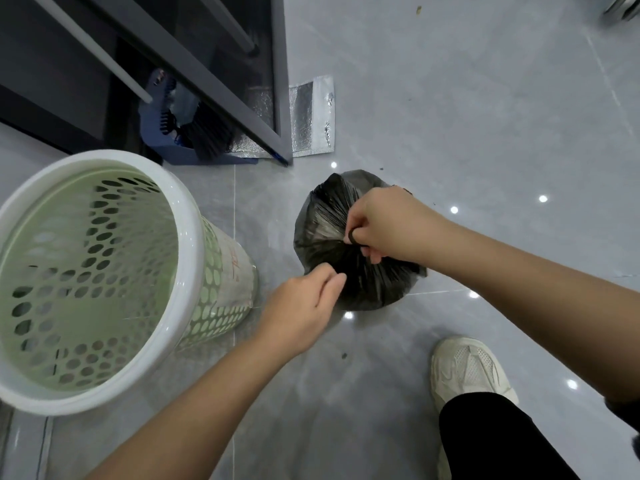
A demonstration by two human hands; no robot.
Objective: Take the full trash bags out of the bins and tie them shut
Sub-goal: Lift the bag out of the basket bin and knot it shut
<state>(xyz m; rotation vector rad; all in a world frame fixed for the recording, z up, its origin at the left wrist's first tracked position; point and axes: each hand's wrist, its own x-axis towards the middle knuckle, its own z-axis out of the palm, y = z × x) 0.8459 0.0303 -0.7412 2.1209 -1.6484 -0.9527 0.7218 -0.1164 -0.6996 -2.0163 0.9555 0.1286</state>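
A full black trash bag (329, 237) sits on the grey tile floor, its top gathered into a bunch. My right hand (384, 225) grips the gathered neck from the right, with a strip of the plastic looped round a finger. My left hand (304, 306) pinches the bag's plastic at its near left side, fingers curled. To the left stands a pale green perforated bin (194, 244) with a white rim, with no bag in it.
A dark metal door frame (280, 98) rises behind the bag, with a blue dustpan and black brush (204, 133) and a silver foil sheet (311, 119) at its foot. My white shoe (467, 368) stands on the floor at the lower right.
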